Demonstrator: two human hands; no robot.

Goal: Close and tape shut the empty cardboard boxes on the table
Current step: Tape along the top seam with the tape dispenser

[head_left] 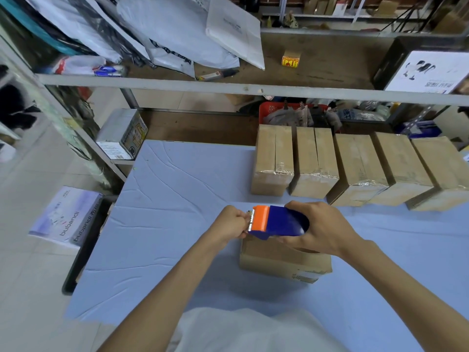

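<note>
Shelves full of white bags and odd bits are standing behind a table [177, 199] that is wearing a smooth, pale blue cover with a few wrinkles in it.

Using the small brown box [279, 260] in the middle as our marker: the left hand [234, 222] is hovering just above its left edge. Its fingers are pinching together at the toothed end of the tape gun [276, 222], most likely on the loose end of the tape, though the tape itself is too thin to see. The tape gun is hard plastic, blue with an orange front, and it is sitting right over the box. The right hand [319, 227] is wrapping around the round back of it, above the right side of the box.

The small box looks closed on top, but I cannot see tape on it, so it seems to be the one being worked on.

Behind the box and off to the right, a row of five boxes [355, 166] is standing side by side. They are plain brown card with flat sides, and shiny clear tape is showing on most of them. So most of the job looks done.
</note>
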